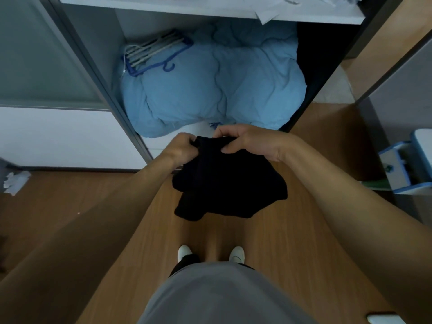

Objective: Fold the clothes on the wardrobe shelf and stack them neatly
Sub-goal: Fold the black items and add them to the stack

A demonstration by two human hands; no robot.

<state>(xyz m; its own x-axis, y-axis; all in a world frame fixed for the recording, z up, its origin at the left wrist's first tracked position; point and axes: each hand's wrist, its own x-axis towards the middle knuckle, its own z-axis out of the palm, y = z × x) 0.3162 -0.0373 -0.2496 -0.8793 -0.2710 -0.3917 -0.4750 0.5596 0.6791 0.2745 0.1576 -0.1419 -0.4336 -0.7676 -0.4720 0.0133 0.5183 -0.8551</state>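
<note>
Seen from above, the left hand (181, 148) and right hand (243, 142) pinch the top edge of a black garment (230, 185) side by side, its crumpled bulk hanging toward six o'clock, with the wardrobe shelf (210, 10) far off at twelve o'clock.

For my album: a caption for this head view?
Left hand and right hand grip a black garment before a blue duvet.

Dim, bluish cast, soft focus, wide-angle bending at edges
</note>
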